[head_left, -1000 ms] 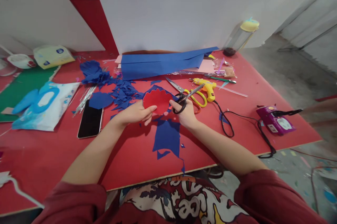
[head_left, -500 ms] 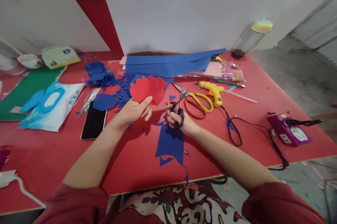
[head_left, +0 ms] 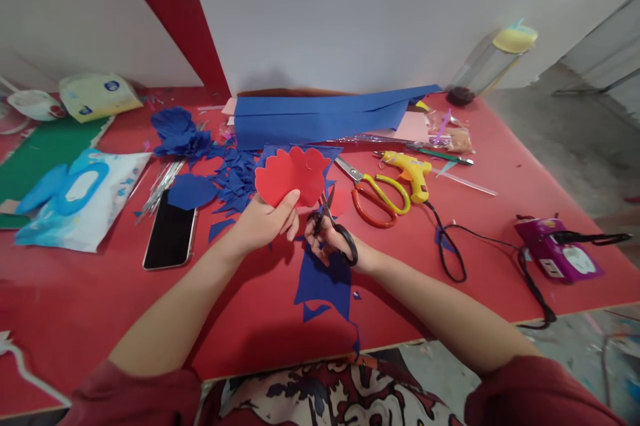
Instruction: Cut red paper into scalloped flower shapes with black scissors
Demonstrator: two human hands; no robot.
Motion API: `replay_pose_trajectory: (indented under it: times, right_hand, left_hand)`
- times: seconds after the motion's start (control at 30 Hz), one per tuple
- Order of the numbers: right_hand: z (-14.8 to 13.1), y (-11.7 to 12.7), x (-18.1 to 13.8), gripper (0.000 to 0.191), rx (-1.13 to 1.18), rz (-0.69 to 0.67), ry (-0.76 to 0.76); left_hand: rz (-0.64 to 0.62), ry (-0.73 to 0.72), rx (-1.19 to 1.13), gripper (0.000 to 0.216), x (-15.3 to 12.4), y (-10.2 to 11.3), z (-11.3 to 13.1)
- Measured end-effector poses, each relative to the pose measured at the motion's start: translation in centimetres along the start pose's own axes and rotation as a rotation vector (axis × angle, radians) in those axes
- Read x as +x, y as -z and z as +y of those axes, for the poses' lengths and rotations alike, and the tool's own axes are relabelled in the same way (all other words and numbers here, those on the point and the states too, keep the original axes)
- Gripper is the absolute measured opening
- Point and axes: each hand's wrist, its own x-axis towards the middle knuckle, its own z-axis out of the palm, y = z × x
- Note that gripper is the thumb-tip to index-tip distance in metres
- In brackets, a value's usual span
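Between the thumb and fingers of my left hand [head_left: 270, 223] is a red paper cutout [head_left: 289, 176] with a scalloped upper edge, held up above the table. My right hand [head_left: 333, 239] grips small black-handled scissors [head_left: 344, 239], their blades pointing up near the cutout's lower right corner. Whether the blades touch the paper I cannot tell. Beneath the right hand lies a ragged sheet of blue paper [head_left: 325, 283] with thin offcuts. A heap of blue paper scraps [head_left: 237, 176] and a rounded blue paper piece [head_left: 193, 192] sit left of the cutout.
Large scissors [head_left: 377, 199] with red and yellow handles and a yellow glue gun [head_left: 413, 173] lie to the right. A phone [head_left: 170, 233] and a wipes packet [head_left: 100, 196] are on the left. Folded blue paper [head_left: 320, 116] rests at the back; a purple box [head_left: 560, 249] stands far right.
The small scissors have turned and shifted slightly left and down, and the blades are nearer the red cutout. The cutout sits a little further right. The whole view has shifted slightly.
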Motion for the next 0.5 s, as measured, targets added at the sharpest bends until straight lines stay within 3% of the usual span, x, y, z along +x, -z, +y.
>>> replay_pose_trajectory:
  times: [0.5]
  right_hand:
    - [-0.1, -0.3, 0.0, 0.062, -0.03, 0.077, 0.066]
  left_hand:
    - [0.047, 0.097, -0.111, 0.055, -0.3, -2.4, 0.3]
